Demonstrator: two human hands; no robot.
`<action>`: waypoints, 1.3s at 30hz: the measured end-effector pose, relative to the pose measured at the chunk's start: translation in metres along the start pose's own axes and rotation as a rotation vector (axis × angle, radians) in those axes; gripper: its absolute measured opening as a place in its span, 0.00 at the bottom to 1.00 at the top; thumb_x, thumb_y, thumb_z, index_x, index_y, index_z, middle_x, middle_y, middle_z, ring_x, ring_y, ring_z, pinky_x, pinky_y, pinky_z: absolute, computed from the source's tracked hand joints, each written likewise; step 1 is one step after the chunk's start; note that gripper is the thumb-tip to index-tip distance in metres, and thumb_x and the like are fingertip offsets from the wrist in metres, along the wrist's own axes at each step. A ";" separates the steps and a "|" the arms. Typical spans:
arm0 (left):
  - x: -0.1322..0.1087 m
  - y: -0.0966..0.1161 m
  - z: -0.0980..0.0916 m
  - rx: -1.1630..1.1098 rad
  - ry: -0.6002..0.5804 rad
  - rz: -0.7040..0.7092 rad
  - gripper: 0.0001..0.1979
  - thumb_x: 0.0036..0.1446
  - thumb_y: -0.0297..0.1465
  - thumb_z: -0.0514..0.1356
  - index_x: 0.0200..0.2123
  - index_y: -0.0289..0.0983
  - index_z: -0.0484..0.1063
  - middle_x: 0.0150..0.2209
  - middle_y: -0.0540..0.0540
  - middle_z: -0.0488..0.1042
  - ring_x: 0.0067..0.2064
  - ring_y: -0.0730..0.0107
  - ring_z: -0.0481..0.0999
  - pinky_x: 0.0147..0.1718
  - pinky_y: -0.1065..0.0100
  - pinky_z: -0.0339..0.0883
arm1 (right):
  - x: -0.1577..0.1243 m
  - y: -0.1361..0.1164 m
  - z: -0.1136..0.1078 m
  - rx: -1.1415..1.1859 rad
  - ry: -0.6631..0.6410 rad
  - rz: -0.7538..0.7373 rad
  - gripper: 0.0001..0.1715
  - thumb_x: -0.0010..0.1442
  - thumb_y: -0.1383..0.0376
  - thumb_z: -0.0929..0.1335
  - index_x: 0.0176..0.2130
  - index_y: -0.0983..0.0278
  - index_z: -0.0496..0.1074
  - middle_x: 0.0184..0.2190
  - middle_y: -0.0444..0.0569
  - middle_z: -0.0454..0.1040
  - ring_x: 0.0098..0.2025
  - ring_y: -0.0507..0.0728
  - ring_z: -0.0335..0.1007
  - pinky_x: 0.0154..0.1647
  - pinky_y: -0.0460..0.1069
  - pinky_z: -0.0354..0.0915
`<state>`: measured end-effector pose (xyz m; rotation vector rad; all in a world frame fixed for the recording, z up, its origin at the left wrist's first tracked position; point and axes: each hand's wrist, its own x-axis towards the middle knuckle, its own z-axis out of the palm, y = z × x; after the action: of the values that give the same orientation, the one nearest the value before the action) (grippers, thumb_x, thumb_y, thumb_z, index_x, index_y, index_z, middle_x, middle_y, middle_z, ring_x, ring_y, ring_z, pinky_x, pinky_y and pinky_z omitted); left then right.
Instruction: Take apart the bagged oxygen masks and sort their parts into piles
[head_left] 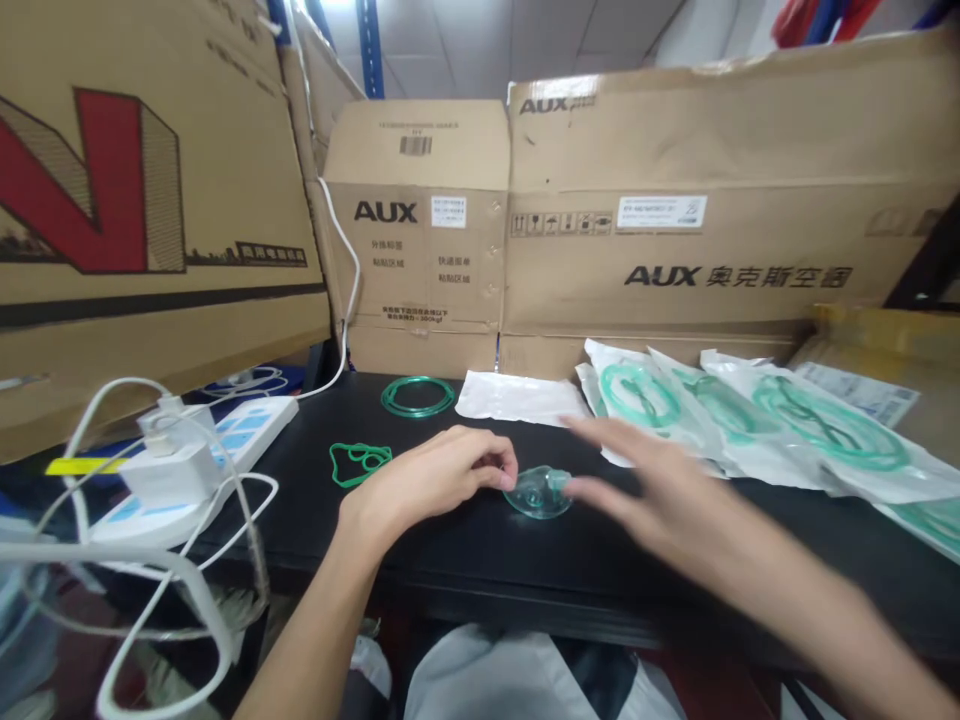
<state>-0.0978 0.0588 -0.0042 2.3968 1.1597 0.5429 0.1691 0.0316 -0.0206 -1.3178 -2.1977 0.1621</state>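
Observation:
A clear green oxygen mask (538,500) lies on the black tabletop in front of me. My left hand (442,470) is closed, with thumb and fingertips pinching the mask's left rim. On the other side, my right hand (667,490) is blurred by motion, its thumb and fingers spread apart and nothing visible between them. Its thumb tip is close to the mask's right end; whether it touches I cannot tell. Left of my left hand rests a green elastic strap (360,464). Farther back is a coil of green tubing (418,411).
A white paper pouch (517,397) lies behind the mask. Several sealed packs (712,410) with green masks and tubing overlap at the right. A white power strip (259,432) with tangled cables is at left. Cardboard boxes (420,290) wall the back.

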 end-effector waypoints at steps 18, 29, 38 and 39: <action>0.005 0.009 0.007 0.011 0.046 -0.060 0.06 0.66 0.37 0.61 0.45 0.47 0.75 0.44 0.51 0.77 0.51 0.61 0.73 0.48 0.66 0.63 | -0.002 -0.004 0.036 0.295 -0.040 0.240 0.31 0.66 0.44 0.67 0.62 0.52 0.73 0.60 0.48 0.76 0.65 0.66 0.66 0.65 0.57 0.61; 0.009 0.014 0.005 -0.078 0.024 -0.014 0.08 0.65 0.38 0.61 0.45 0.45 0.76 0.43 0.50 0.79 0.49 0.61 0.75 0.48 0.67 0.64 | -0.002 -0.006 0.016 0.454 -0.080 0.084 0.21 0.67 0.52 0.68 0.56 0.53 0.79 0.53 0.46 0.81 0.55 0.66 0.74 0.56 0.55 0.66; 0.012 0.022 -0.001 -0.169 0.106 0.062 0.11 0.66 0.43 0.61 0.47 0.46 0.76 0.47 0.51 0.78 0.49 0.63 0.76 0.50 0.66 0.65 | -0.006 -0.017 0.003 0.599 0.011 0.012 0.19 0.67 0.55 0.71 0.55 0.55 0.79 0.54 0.45 0.80 0.55 0.62 0.75 0.56 0.52 0.67; 0.012 0.023 0.000 -0.188 0.138 0.063 0.12 0.66 0.44 0.61 0.48 0.46 0.75 0.48 0.50 0.78 0.49 0.63 0.76 0.49 0.65 0.65 | -0.006 -0.019 0.003 0.599 0.049 0.006 0.19 0.67 0.55 0.71 0.56 0.54 0.78 0.53 0.44 0.80 0.54 0.61 0.76 0.57 0.52 0.67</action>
<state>-0.0764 0.0561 0.0100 2.2703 1.0407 0.8117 0.1555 0.0172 -0.0185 -0.9727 -1.8870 0.7193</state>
